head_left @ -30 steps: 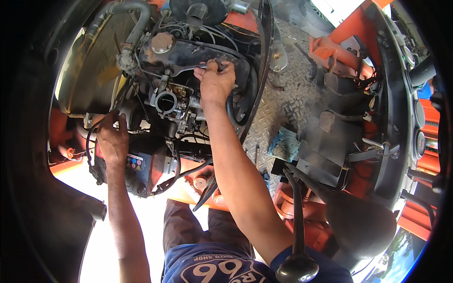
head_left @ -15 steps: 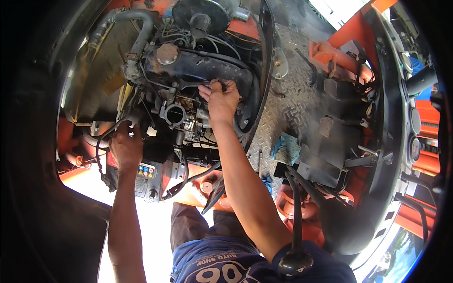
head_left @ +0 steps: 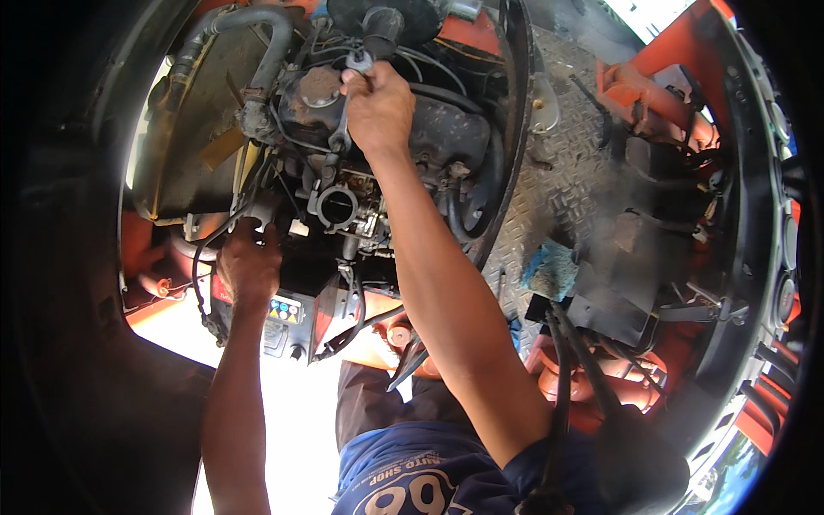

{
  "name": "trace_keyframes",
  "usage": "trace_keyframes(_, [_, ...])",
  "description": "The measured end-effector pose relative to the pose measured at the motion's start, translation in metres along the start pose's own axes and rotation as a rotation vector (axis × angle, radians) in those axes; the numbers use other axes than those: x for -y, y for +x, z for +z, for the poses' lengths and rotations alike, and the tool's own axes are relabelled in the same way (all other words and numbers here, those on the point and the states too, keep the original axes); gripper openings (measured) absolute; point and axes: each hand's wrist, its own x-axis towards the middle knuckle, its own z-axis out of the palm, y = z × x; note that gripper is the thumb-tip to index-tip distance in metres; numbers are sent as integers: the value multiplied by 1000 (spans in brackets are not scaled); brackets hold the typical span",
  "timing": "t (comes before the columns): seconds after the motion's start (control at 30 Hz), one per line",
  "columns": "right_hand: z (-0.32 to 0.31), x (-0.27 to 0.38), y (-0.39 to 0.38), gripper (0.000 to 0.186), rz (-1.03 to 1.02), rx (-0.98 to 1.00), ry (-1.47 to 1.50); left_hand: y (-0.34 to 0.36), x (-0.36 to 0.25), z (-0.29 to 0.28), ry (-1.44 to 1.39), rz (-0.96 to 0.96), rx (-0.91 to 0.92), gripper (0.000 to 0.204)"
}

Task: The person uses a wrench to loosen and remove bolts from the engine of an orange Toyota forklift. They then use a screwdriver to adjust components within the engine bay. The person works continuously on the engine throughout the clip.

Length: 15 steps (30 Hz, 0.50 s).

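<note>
My right hand is closed around a wrench over the engine's dark valve cover. One open-jawed end of the wrench sticks out above my fingers; its lower end reaches down beside the carburetor. Lower and to the left, my left hand reaches in above the battery. Its fingers are bent at a dark grey hose-like part, and what they grip is partly hidden. The rusty oil filler cap sits just left of my right hand.
The radiator and its thick grey hose stand at the left. A black curved panel edge divides the engine from the tread-plate floor. A blue rag lies near the pedals. Black levers rise at lower right.
My right hand has moved up and left across the valve cover, and the wrench has swung from lying sideways to pointing away from me. My left hand stays at the same part.
</note>
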Motion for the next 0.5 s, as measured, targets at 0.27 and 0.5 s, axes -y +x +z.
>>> trace_keyframes(0.27, [34,12,3,18,-139,659,38,1,-2,-3,70,-37,41,30])
trace_keyframes(0.5, [27,-1,6,17,2,565,282,0,-7,-7,60,-107,128,31])
